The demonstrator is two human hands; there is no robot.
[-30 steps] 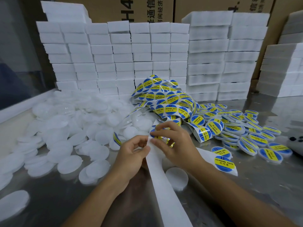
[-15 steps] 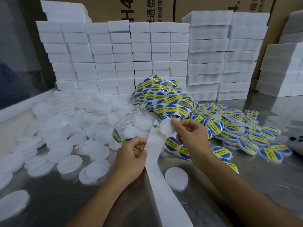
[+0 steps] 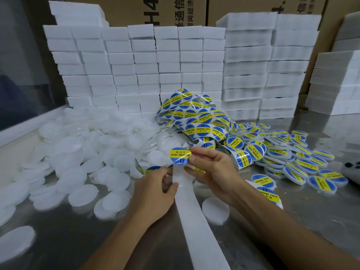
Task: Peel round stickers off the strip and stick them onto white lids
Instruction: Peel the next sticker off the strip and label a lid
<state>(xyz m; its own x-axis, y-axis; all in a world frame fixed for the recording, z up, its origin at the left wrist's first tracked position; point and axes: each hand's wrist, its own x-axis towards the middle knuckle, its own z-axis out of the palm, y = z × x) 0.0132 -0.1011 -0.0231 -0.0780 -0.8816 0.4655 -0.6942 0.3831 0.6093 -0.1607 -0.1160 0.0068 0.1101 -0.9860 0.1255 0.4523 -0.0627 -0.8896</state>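
Right now the right hand (image 3: 212, 168) pinches a freshly lifted round sticker (image 3: 180, 155) by its edge, face up, keeping the glue off the fingers. Meanwhile the left hand (image 3: 155, 190) grips the bare white strip (image 3: 194, 217) taut, probably to steady it. One plain lid (image 3: 215, 209) lies just right of the strip, a handy target. Unlabelled lids (image 3: 78, 152) are heaped left, finished lids (image 3: 288, 151) right.

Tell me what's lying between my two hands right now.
In the head view, the white backing strip runs up between the left hand and the right hand. The left grips its edge; the right pinches a peeled round sticker above it.
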